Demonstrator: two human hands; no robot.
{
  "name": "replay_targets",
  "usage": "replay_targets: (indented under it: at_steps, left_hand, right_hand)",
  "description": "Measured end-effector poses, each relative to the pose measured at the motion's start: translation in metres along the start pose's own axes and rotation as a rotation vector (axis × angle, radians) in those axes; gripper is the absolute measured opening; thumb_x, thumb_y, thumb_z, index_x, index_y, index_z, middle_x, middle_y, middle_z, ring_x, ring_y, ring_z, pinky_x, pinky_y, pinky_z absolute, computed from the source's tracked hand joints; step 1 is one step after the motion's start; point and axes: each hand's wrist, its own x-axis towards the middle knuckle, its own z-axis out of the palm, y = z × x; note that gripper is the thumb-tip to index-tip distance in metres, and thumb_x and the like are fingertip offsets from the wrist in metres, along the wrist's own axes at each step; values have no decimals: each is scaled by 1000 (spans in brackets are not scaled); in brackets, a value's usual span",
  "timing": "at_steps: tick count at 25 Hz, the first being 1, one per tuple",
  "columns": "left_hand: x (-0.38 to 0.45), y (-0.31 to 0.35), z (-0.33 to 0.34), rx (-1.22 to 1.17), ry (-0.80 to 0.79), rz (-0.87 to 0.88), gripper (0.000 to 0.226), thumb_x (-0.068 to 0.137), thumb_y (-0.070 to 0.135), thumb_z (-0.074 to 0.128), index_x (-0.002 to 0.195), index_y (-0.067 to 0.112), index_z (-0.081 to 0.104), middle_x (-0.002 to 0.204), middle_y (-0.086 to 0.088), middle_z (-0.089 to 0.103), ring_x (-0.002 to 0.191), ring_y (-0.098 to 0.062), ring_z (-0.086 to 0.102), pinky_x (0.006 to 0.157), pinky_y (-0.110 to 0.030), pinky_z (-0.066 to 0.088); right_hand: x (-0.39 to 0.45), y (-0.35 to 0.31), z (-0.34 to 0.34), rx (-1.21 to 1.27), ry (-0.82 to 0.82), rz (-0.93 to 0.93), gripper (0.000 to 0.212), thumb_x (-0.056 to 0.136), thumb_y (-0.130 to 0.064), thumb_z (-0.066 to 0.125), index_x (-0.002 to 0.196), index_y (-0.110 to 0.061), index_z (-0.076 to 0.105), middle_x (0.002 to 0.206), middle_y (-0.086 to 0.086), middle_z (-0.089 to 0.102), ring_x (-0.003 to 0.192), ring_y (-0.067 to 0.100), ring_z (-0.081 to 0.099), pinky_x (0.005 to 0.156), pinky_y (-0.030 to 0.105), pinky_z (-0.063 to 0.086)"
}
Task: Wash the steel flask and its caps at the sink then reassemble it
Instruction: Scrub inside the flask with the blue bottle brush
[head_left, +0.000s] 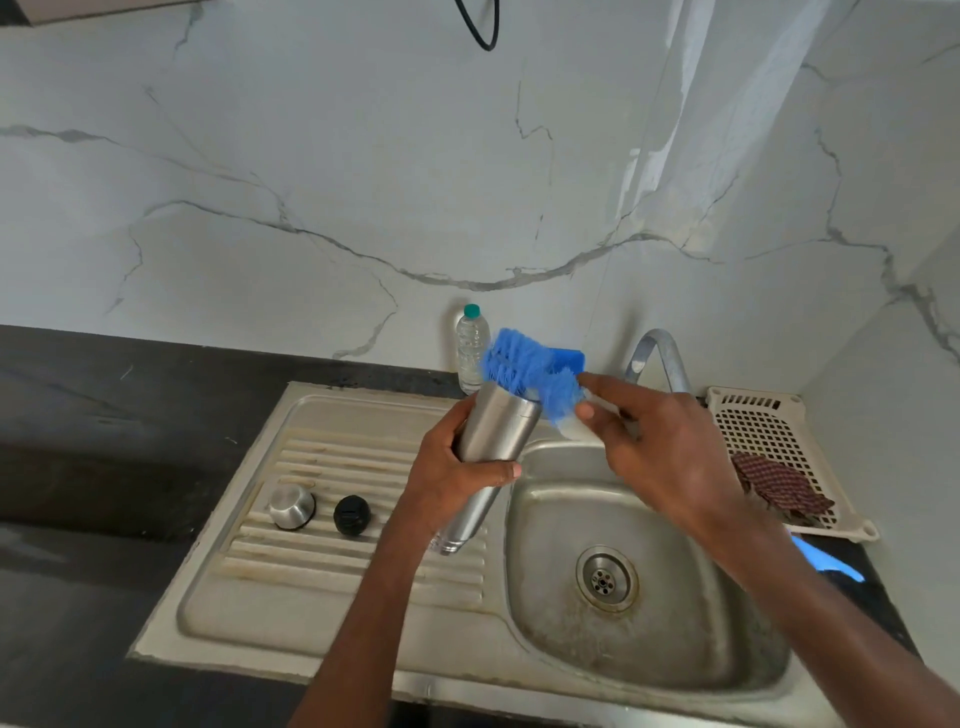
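My left hand (457, 475) grips the steel flask (491, 441) around its middle, tilted, with its base end up and toward the wall. My right hand (660, 447) holds a blue-bristled brush (530, 371) whose bristles press against the flask's upper end, above the sink's left rim. On the ribbed drainboard (322, 571) to the left rest the steel cap (292, 506) and the black inner cap (352, 515), side by side and apart from each other.
The sink basin (639, 623) with its drain lies below my right forearm. A curved tap (657, 358) rises behind my right hand. A clear water bottle (471, 348) stands at the wall. A beige perforated tray (748, 415) holding a checked cloth (779, 486) sits at the right.
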Motion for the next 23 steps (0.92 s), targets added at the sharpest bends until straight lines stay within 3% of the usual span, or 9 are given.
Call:
replay_targets:
  at_steps: [1,3,5,9,13,15,17,20,23]
  left_hand:
    - [0,-2,-4,1,20,4,86,62,15,97,138,31,61,112,6,75,99,-17,74,77,-34,62]
    - [-2,-2,-10,14,36,15,87,62,11,97,139,32,61,113,7,75,99,-15,74,76,-30,60]
    - [-2,1,-7,-24,26,18,85,62,12,95,138,31,61,110,6,76,97,-15,74,75,-29,60]
    - [2,5,-12,-83,35,19,79,63,12,91,134,30,63,106,4,76,92,-16,74,71,-28,59]
    - [-5,4,-1,-364,-50,-146,62,79,23,82,136,15,60,108,-22,72,92,-36,71,77,-44,61]
    - [-7,9,9,-575,-119,-222,60,87,31,75,134,-1,56,106,-31,65,86,-37,67,76,-42,59]
    - [-8,16,12,-724,-162,-270,61,90,37,71,133,-3,58,106,-29,64,84,-35,65,74,-41,58]
    - [-9,20,9,-826,-128,-307,74,81,44,81,134,-2,61,107,-26,67,85,-37,65,72,-42,60]
    - [-2,18,2,-807,-40,-310,93,66,42,92,140,-4,59,111,-26,67,92,-39,67,83,-47,59]
  right_hand:
    - [-6,6,-3,-76,4,-65,37,98,-52,59,134,-46,63,95,-6,80,90,24,75,82,44,60]
    - [-6,16,-8,-153,-12,-6,37,98,-55,57,134,-50,62,95,-9,80,92,25,75,82,42,60]
    - [3,20,-3,-38,10,80,36,98,-54,59,133,-47,65,78,-14,74,82,17,72,83,36,57]
    - [-20,9,9,-14,136,-157,34,99,-42,65,133,-37,68,61,-18,63,59,13,65,60,32,54]
    - [-15,19,28,79,187,2,37,100,-42,64,137,-39,64,91,-6,78,79,22,74,66,39,59]
    - [-17,12,51,36,264,-156,38,100,-34,69,138,-34,64,96,-5,77,73,19,71,56,37,57]
    - [-24,19,67,9,310,-226,40,99,-29,71,138,-30,65,99,-7,76,66,12,67,48,34,53]
    - [-32,40,79,77,272,-81,40,98,-34,68,138,-31,64,78,-11,72,57,-2,48,51,28,50]
    - [-36,32,92,235,266,21,40,100,-39,65,140,-34,62,50,-12,44,45,6,39,50,24,42]
